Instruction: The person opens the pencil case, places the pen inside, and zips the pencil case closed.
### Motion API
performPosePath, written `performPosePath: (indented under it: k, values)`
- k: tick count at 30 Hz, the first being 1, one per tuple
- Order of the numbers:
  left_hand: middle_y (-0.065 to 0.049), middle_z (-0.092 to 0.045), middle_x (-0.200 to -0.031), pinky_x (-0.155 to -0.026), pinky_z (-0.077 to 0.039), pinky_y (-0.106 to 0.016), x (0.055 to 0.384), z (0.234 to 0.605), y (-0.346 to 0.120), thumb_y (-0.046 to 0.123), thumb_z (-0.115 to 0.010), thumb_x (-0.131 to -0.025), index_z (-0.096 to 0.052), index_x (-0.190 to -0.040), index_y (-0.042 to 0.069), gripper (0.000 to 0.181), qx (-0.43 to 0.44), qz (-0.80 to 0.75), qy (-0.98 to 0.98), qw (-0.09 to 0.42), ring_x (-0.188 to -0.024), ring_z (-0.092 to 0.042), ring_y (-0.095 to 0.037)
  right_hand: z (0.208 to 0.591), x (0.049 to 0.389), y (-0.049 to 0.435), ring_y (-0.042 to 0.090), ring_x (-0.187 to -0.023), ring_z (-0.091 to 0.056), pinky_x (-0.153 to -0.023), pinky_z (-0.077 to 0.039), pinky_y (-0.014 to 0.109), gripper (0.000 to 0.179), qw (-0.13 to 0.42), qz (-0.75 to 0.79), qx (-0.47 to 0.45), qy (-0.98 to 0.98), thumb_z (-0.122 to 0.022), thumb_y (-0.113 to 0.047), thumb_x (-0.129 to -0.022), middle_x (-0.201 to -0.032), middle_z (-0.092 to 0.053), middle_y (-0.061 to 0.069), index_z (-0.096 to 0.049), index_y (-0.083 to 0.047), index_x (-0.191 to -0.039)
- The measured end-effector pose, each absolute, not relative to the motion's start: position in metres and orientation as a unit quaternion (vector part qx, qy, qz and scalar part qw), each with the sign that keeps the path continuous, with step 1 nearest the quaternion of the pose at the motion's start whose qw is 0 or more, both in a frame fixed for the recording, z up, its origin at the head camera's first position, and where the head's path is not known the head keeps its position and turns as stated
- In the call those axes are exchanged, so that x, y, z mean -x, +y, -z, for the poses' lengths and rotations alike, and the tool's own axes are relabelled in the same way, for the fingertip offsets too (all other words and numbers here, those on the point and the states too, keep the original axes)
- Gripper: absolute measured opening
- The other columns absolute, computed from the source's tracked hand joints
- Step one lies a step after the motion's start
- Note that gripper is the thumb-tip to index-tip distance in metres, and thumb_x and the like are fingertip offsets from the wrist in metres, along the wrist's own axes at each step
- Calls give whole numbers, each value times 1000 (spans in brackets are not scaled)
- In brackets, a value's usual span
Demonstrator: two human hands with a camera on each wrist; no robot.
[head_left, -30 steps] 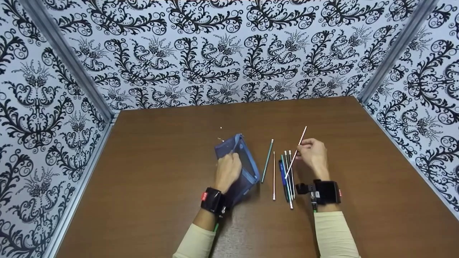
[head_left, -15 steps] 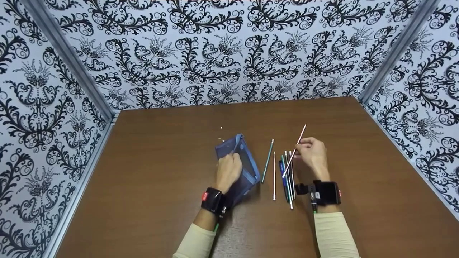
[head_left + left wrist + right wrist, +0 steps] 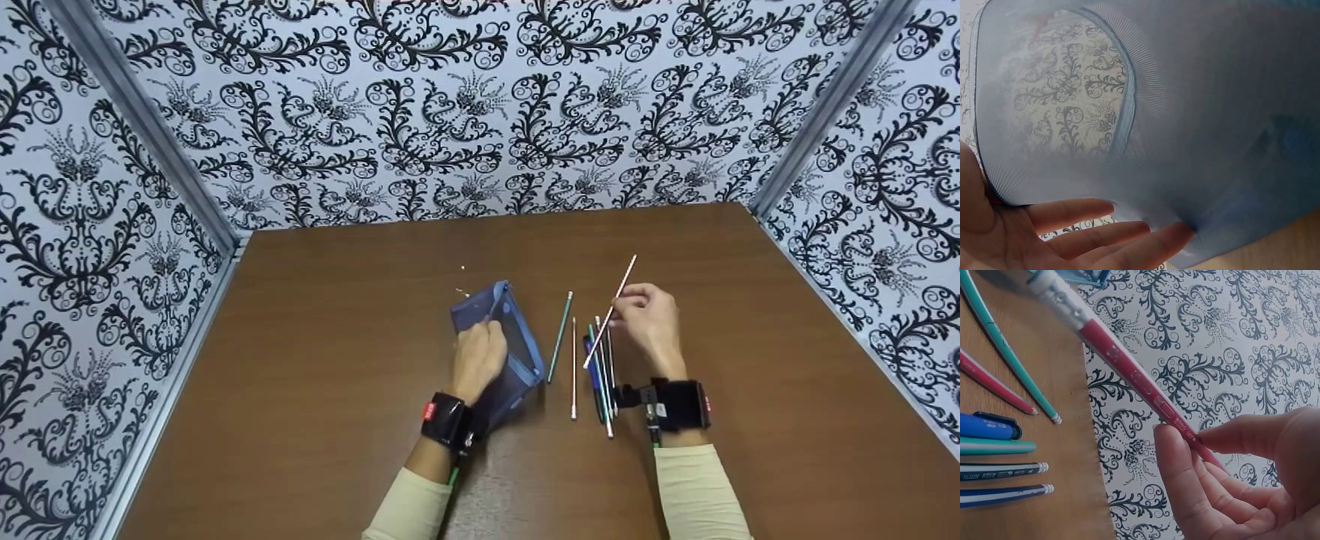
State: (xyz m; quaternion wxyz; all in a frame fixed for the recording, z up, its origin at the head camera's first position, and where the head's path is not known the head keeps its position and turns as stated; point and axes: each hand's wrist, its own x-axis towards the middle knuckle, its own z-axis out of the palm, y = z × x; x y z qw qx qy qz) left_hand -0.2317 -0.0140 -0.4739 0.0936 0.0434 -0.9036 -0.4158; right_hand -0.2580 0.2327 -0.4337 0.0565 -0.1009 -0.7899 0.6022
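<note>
On the surface (image 3: 322,352), blue mesh pouch (image 3: 511,386), gripped by left hand (image 3: 478,360), likely light, floppy, best held near its rim; right hand (image 3: 651,319) pinches red pencil (image 3: 1134,378) aloft, right of pouch, likely stiff, smooth, best taken mid-shaft.

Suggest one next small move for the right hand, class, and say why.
Probably carry the red eraser-tipped pencil leftward to the translucent blue pouch: the right hand pinches that pencil in the air, while the left hand holds the pouch, whose mouth stands open.
</note>
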Motion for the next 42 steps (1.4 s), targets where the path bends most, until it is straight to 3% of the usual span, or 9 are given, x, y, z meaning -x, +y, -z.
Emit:
performPosePath:
  k: [14, 22, 31, 37, 42]
  values:
    - [-28, -71, -97, -79, -50, -56, 232, 474, -14, 24, -34, -100, -63, -71, 3, 46, -45, 413, -904, 98, -94, -68, -46, 433, 258, 224, 7, -59, -66, -63, -57, 25, 31, 77, -637, 77, -763, -60, 5, -89, -73, -66, -4, -52, 16, -117]
    - [-27, -70, -86, -72, -51, -58, 231, 476, -14, 19, -36, -99, -56, -66, 3, 42, -19, 384, -915, 123, -85, -68, -47, 434, 256, 220, 8, -57, -66, -65, -58, 31, 29, 85, -636, 74, -763, -61, 5, -88, -74, -67, -2, -53, 15, -114]
    - [-25, -71, -88, -73, -51, -57, 230, 475, -12, 22, -35, -101, -58, -67, 4, 45, -36, 390, -914, 108, -86, -69, -45, 432, 255, 215, 11, -59, -66, -63, -58, 26, 29, 82, -630, 79, -769, -59, 4, -88, -89, -70, 17, -55, 13, -115]
    - [-24, -70, -83, -70, -51, -57, 230, 475, -12, 20, -36, -100, -55, -65, 5, 43, -28, 390, -912, 120, -81, -69, -44, 432, 255, 213, 9, -60, -65, -64, -58, 28, 30, 85, -644, 80, -756, -59, 6, -88, -78, -67, 0, -54, 14, -117]
    - [-24, -70, -84, -69, -51, -55, 230, 475, -11, 20, -36, -101, -55, -63, 7, 44, -38, 404, -906, 119, -81, -69, -44, 433, 255, 208, 9, -61, -65, -65, -58, 30, 29, 92, -648, 73, -752, -58, 6, -88, -78, -67, 0, -54, 15, -115]
